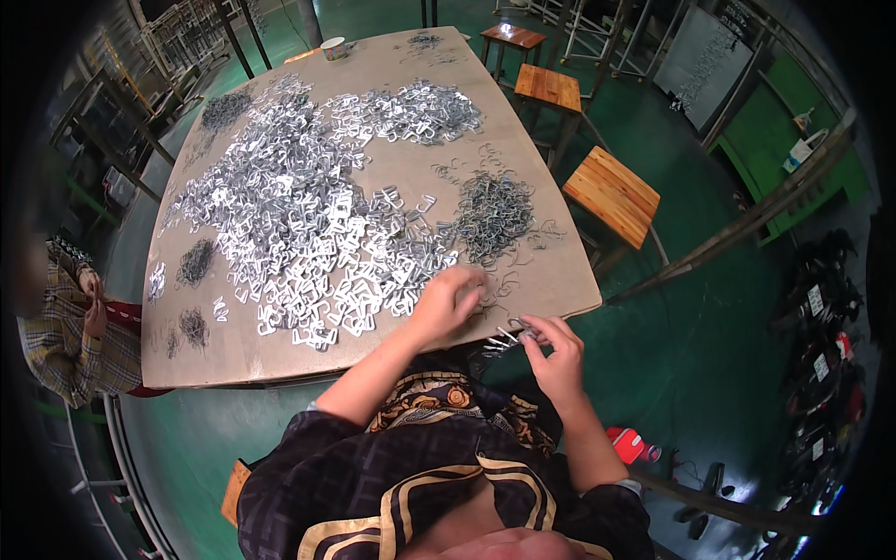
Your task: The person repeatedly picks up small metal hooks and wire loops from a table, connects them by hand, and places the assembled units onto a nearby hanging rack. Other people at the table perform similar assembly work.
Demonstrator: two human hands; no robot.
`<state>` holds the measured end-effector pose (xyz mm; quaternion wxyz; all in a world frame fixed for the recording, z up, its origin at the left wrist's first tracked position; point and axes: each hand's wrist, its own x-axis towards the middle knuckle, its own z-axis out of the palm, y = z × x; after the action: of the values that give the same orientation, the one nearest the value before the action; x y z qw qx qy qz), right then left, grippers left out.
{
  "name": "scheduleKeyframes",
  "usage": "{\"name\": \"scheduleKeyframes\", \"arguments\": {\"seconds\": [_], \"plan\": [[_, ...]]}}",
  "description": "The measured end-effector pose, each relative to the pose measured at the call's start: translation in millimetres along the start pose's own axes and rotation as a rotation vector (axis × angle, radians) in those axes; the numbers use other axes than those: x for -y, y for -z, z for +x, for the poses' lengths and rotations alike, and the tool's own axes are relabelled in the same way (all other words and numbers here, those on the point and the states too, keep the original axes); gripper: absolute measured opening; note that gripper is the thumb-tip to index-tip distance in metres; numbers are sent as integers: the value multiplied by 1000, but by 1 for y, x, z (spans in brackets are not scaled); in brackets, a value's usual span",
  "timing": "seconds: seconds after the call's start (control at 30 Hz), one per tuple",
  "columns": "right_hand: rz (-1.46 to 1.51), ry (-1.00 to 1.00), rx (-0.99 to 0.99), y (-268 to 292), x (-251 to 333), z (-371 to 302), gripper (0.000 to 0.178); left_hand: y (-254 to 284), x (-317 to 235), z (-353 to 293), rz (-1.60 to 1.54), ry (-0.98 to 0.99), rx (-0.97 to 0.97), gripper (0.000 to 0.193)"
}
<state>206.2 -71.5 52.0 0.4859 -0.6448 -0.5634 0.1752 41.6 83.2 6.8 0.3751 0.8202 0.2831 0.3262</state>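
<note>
My right hand (555, 355) is at the table's near right edge, thumb and fingers pinched on a few small silvery metal pieces (504, 338) that stick out to the left. Their exact shape is too small to make out. Over the tabletop, just left of it, is my left hand (452, 301), its fingers curled and smeared by motion; whether they hold anything is hidden. Beside the left hand spreads a large heap of flat, bright metal buckle-like loops (317, 224). Just beyond that hand lies a tangled pile of thin dark wire clips (493, 217).
The wide brown table (551, 280) carries more wire piles, such as one (195, 261) at left, and a small tub (333, 49) at the far edge. Wooden stools (613, 194) line its right side. Another person (79, 322) sits at the left.
</note>
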Motion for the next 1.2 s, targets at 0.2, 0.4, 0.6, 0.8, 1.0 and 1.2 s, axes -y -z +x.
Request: {"name": "scheduleKeyframes", "arguments": {"seconds": [0.2,0.4,0.6,0.8,1.0,1.2], "plan": [[-8,-30,-26,9,1,-7,30,-59,42,79,691,13,22,62],[-21,-43,-25,15,-1,-15,30,-94,5,58,539,-129,94,46],[-16,-69,-20,15,-5,-22,30,-72,-7,54,234,-121,178,33],[-23,-49,33,8,-7,-18,31,-60,44,63,674,-125,73,48],[-14,-55,57,6,-6,-18,32,-70,6,50,445,-148,252,43],[2,-67,38,3,-10,-23,26,-30,39,70,461,-84,-54,14]]}}
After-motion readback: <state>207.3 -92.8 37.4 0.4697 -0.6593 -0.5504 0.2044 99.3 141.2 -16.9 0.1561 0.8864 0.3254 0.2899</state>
